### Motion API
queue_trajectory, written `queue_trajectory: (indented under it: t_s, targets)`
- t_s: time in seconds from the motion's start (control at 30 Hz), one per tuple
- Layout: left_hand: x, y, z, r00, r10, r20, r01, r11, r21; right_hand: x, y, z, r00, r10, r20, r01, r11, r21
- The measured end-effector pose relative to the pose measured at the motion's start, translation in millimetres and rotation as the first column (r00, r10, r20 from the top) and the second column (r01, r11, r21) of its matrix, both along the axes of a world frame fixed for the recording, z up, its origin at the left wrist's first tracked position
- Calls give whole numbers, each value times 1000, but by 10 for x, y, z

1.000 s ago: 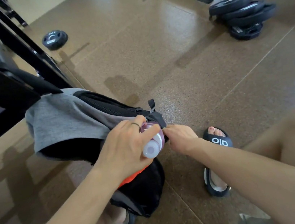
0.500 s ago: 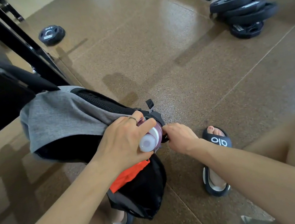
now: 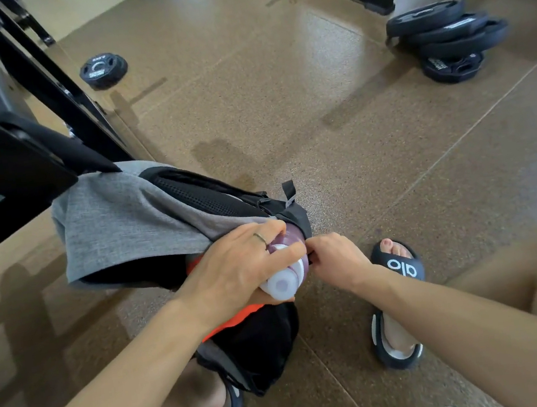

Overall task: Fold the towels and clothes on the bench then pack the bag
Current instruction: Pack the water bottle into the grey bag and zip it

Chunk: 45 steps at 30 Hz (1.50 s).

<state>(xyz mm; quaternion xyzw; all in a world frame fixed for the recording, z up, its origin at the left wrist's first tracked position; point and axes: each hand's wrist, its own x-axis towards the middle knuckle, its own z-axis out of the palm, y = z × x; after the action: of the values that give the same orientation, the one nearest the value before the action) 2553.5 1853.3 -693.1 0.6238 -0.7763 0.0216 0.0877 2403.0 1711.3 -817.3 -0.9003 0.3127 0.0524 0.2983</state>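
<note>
A speckled brown gym floor (image 3: 317, 120) fills most of the view. At the left edge stands the black frame and pad of a weight bench (image 3: 2, 161), its slanted bars running up to the top left. The grey and black backpack (image 3: 131, 222) hangs against the bench's lower end, between the person's knees, with its mesh back panel facing up and its black lower part drooping toward the floor. An orange piece of cloth (image 3: 231, 319) shows at the bag's opening, under the left wrist.

A stack of black weight plates (image 3: 447, 36) lies on the floor at the upper right, well apart from the bag, and a single small plate (image 3: 103, 69) lies near the bench frame at the upper left. The right foot wears a black slide sandal (image 3: 397, 271) with white lettering, just beside the bag.

The left hand (image 3: 235, 273) has its fingers curled round a purple water bottle (image 3: 291, 238) with a white cap, holding it at the bag's side pocket; the bottle's far end is inside the black pocket edge. The right hand (image 3: 336, 256) pinches the pocket's black edge just beside the bottle. A thin ring (image 3: 260, 238) sits on a finger of the left hand.
</note>
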Motion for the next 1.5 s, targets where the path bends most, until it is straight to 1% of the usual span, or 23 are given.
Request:
queue_trajectory:
  t_s: [0.07, 0.13, 0.2, 0.3, 0.37, 0.43, 0.5, 0.63, 0.8, 0.87, 0.97, 1.0, 1.07, 1.17, 1.23, 1.37, 1.43, 1.5]
  targets:
    - [8, -29, 11, 999, -38, 21, 38, 999, -15, -28, 5, 4, 1000, 24, 15, -24, 1000, -14]
    - [57, -41, 2, 1000, -29, 6, 29, 1000, -5, -31, -9, 19, 999, 44, 26, -43, 999, -22]
    - [106, -33, -4, 1000, 12, -27, -11, 999, 39, -22, -33, 39, 998, 53, 42, -52, 998, -33]
    - [110, 9, -15, 991, 121, -56, -114, 988, 106, -12, -61, 51, 997, 50, 58, -48, 998, -40]
    - [127, 93, -80, 984, 176, 7, -175, 974, 146, 3, -80, 81, 996, 40, 78, -37, 999, -37]
    - [150, 164, -155, 967, 201, 159, -232, 949, 212, 26, -91, 111, 996, 42, 82, -38, 998, -47]
    - [145, 168, -202, 947, 218, 237, -269, 940, 212, 33, -65, 125, 996, 57, 64, -53, 996, -66]
    - [12, 74, -191, 936, 221, 272, -274, 946, 172, -9, 16, 65, 998, 42, 47, -41, 999, -29]
    - [-71, -38, 80, 929, 203, 311, -252, 960, 125, -4, 54, 54, 999, 39, 19, -39, 999, -13]
    - [-71, -32, 144, 909, 183, 373, -253, 956, 148, 5, 71, 41, 999, 23, 30, -23, 1000, 8]
    - [-27, -12, 64, 881, 85, 466, -215, 948, 233, 29, 68, 20, 1000, 3, 28, -4, 999, 32]
    - [-10, -34, 32, 877, 61, 477, -190, 955, 227, 38, 51, 15, 1000, -3, 29, 2, 999, 32]
    - [13, -100, -20, 876, 56, 478, -172, 964, 202, 66, 18, 9, 999, -10, 31, 9, 999, 31]
    - [15, -225, -188, 872, 55, 485, -180, 960, 214, 102, 11, 34, 999, 35, 15, -35, 999, 7]
    - [-26, -290, -355, 861, 62, 505, -202, 952, 228, 110, 72, 61, 998, 52, 36, -52, 999, 3]
    - [29, -437, -530, 869, 161, 467, -279, 940, 195, 258, 270, 183, 989, 95, 113, -100, 994, 42]
    - [115, -489, -487, 854, 227, 468, -341, 924, 175, 286, 198, 181, 994, 3, 108, -17, 992, 124]
    - [173, -504, -374, 858, 259, 443, -374, 907, 192, 225, 17, 83, 996, -84, 24, 77, 973, 216]
